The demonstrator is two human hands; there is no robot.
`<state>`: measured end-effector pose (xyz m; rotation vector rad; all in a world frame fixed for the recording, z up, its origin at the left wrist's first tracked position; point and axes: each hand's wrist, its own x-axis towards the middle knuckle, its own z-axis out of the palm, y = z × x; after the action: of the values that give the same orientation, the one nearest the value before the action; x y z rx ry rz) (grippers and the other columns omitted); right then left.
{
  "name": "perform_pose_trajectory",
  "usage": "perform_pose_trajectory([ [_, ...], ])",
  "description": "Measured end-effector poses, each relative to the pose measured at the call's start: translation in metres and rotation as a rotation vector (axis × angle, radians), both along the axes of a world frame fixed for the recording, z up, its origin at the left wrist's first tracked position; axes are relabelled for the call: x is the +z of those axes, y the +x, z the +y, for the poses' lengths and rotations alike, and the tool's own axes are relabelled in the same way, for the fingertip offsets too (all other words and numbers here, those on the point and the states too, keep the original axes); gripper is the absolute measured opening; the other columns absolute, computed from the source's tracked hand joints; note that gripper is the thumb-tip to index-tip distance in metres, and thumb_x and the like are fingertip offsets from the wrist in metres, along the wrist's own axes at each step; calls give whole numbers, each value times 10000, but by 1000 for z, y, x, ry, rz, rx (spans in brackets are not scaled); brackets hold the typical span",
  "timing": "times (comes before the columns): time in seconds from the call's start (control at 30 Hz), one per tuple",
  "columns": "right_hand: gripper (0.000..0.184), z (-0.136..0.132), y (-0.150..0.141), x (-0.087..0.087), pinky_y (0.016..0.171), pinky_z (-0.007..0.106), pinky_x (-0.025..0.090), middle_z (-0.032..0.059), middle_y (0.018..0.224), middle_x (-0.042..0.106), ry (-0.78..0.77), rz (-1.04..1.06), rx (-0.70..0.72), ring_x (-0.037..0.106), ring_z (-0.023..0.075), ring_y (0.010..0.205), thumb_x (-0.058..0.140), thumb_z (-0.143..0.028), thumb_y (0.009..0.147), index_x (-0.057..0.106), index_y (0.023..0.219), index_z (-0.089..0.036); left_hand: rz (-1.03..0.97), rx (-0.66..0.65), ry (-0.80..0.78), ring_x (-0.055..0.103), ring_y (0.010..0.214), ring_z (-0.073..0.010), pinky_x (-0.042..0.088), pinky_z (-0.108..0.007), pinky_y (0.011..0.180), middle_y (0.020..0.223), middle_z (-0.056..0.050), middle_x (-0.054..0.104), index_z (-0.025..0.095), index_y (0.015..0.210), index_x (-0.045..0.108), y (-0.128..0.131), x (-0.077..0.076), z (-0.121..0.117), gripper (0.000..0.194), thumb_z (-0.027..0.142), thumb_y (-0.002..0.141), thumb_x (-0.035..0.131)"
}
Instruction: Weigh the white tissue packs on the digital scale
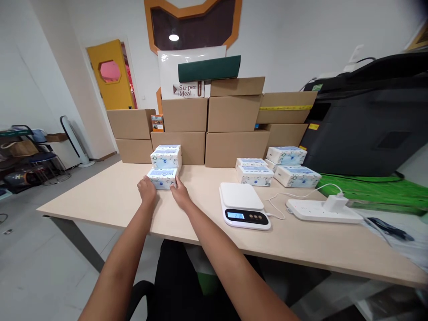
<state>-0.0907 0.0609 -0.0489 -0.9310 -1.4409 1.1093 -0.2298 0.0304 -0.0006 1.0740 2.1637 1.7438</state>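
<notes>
Both of my hands grip a white tissue pack (162,183) with a blue and green pattern, low on the table's left half. My left hand (147,189) presses its left end, and my right hand (179,191) has the right end, thumb at the near corner. Right behind it stand stacked tissue packs (166,159), the top one higher than the pack I hold. To the right of my hands lies a white digital scale (242,196) with a lit display and a bare platform. Its lower digits are too small to read surely.
More tissue packs (256,175) and another stack (286,155) sit behind the scale. A white power strip (323,211) with a plugged adapter and cable lies at right. Cardboard boxes (179,148) line the back, beside a large black machine (368,129). The table's front edge (214,244) is near me.
</notes>
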Motion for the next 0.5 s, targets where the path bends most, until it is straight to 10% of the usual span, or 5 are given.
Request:
perform_pose_trajectory([
  [0.5, 800, -7, 3, 7, 1356, 437, 335, 26, 1742, 519, -42, -24, 10, 491, 274, 1618, 679, -346, 933, 476, 1705, -290, -30, -9, 13, 458, 1578, -408, 306, -588, 1357, 1532, -299, 585, 92, 1373, 639, -2, -3, 2, 584, 470, 1148, 254],
])
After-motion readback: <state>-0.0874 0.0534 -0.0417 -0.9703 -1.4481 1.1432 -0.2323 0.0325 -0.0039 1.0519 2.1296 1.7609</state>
